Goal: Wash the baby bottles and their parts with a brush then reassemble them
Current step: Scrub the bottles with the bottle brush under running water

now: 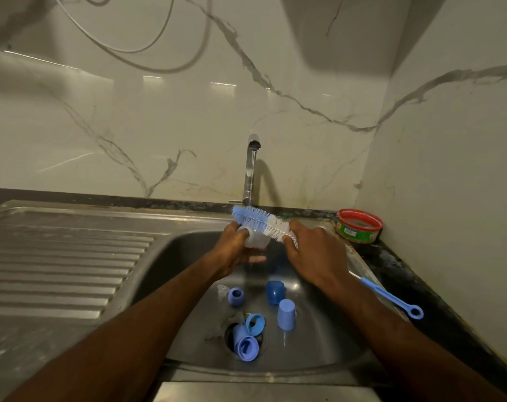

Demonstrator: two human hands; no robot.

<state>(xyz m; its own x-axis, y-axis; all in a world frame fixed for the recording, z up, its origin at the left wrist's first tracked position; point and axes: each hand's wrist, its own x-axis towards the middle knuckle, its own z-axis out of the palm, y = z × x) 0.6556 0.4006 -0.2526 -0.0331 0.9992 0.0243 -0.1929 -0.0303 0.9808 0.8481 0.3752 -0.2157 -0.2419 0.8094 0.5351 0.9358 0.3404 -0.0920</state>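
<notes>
My left hand (236, 250) is gripping a clear baby bottle (256, 240) over the sink (319, 343), under the tap (250, 169). My right hand (313, 250) is holding the bottle brush (261, 223) against it. Blue caps (286, 314) are lying in the basin.

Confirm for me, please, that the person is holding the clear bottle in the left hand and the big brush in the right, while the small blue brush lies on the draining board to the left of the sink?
Not quite. The head view shows the small blue brush on the dark counter right of the sink. The left hand does hold the clear bottle, and the right hand the big brush.
</notes>
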